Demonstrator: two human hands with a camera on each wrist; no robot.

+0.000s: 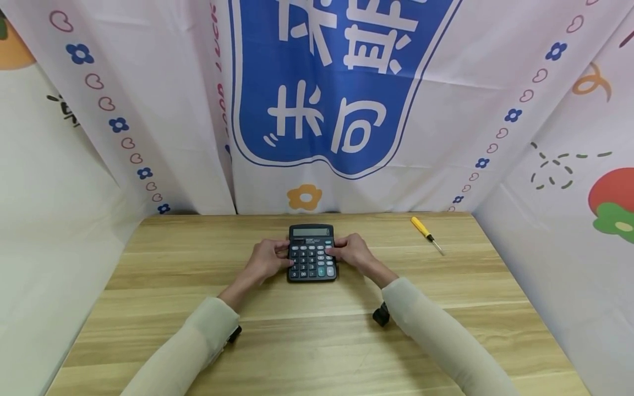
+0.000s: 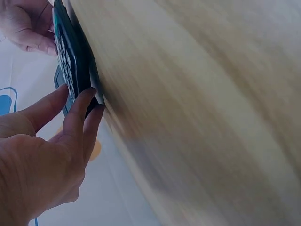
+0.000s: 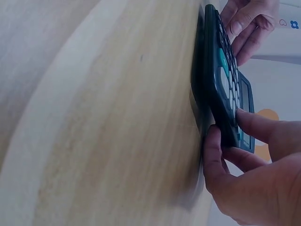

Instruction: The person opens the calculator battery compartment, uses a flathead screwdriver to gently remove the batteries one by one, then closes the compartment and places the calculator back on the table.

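A black calculator with grey, black and green keys faces up between the two hands, its display at the far end. At its left edge the left hand pinches it, thumb on top and fingers at the side and underneath. The right hand grips the opposite edge the same way, thumb over the right-hand keys. In the right wrist view the calculator appears slightly raised, with a shadow between its underside and the tabletop. The left wrist view shows the left hand's fingertips against the casing.
A screwdriver with a yellow handle lies at the back right of the wooden table. Behind the table hangs a printed white curtain; white patterned walls flank both sides. Black straps show below the sleeves.
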